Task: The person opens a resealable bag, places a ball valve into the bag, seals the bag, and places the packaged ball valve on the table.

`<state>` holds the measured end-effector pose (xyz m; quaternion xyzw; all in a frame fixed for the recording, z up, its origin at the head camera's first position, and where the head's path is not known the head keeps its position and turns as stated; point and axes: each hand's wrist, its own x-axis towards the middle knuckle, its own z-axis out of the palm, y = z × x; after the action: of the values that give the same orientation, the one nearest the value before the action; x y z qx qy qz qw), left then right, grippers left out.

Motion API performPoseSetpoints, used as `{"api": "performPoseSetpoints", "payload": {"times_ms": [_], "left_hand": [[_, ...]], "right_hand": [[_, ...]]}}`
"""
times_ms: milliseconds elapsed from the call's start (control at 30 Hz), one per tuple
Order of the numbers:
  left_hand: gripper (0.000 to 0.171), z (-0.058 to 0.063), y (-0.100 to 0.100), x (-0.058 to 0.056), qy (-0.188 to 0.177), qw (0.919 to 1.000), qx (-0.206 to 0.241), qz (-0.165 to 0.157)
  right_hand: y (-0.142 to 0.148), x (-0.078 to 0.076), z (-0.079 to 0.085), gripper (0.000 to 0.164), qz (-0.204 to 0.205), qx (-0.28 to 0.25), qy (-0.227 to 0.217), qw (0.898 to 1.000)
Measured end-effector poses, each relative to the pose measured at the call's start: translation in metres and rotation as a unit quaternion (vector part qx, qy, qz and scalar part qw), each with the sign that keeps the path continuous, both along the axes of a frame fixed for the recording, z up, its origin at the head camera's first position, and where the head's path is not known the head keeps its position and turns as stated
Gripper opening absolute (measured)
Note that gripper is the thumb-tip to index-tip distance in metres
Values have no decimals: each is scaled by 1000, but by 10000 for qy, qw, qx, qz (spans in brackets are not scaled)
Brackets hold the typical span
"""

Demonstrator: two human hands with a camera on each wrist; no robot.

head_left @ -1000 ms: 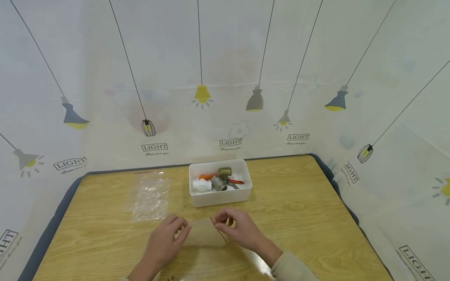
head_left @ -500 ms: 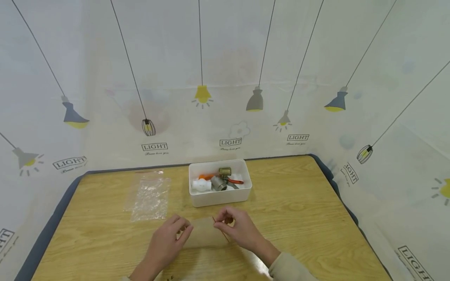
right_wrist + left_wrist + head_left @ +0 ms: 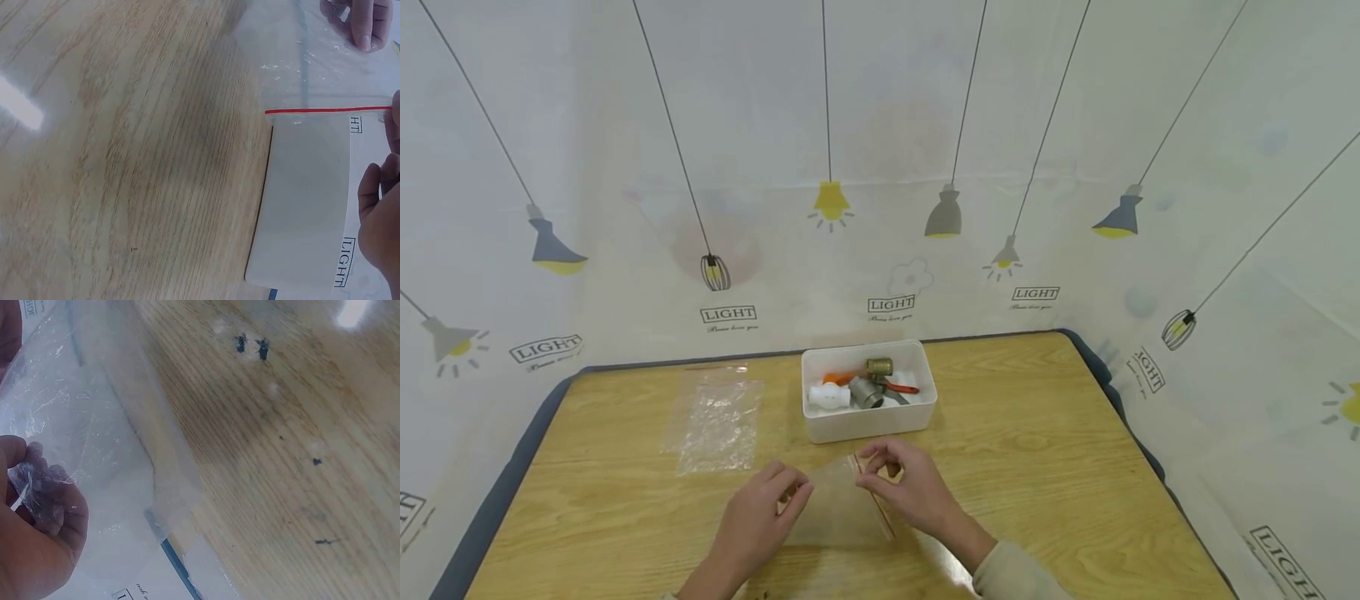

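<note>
A clear zip bag with a red strip along its right end is stretched between both hands above the table. My left hand pinches the bag's plain end; in the left wrist view its film bunches between thumb and fingers. At the red-strip end, my right hand pinches the bag's far corner between thumb and forefinger. In the right wrist view the red strip runs straight, and that hand shows only partly at the edge. The bag looks flat, with nothing visible inside.
Behind the hands stands a white box holding a white pipe fitting, a grey metal fitting, a brass fitting and red- and orange-handled pieces. More clear zip bags lie at the left on the wooden table.
The held bag has turned and spread so that more of its face and red strip show. Both hands stay nearly in place, still pinching it.
</note>
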<state>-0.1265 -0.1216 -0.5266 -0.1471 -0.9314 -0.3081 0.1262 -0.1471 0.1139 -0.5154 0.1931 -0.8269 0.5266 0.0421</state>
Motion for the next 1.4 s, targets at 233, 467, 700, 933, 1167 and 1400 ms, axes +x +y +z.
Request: {"api": "performPoseSetpoints", "payload": {"times_ms": [233, 467, 700, 933, 1167, 1400], "left_hand": [[13, 0, -1, 1, 141, 9999, 73, -55], [12, 1, -3, 1, 172, 9998, 112, -38], [10, 2, -3, 0, 230, 9997, 65, -62], [12, 0, -3, 1, 268, 9996, 111, -36], [13, -2, -2, 1, 409, 9991, 78, -86], [13, 0, 0, 2, 409, 9990, 64, -147]], "right_hand": [[-1, 1, -3, 15, -151, -82, -115, 9998], [4, -3, -1, 16, 417, -563, -1213, 9901], [9, -4, -3, 21, 1056, -580, -1395, 9829], [10, -2, -3, 20, 1043, -565, -1486, 9818], [6, -2, 0, 21, 584, -384, -1210, 9902], [0, -3, 0, 16, 22, -263, -836, 9962]]}}
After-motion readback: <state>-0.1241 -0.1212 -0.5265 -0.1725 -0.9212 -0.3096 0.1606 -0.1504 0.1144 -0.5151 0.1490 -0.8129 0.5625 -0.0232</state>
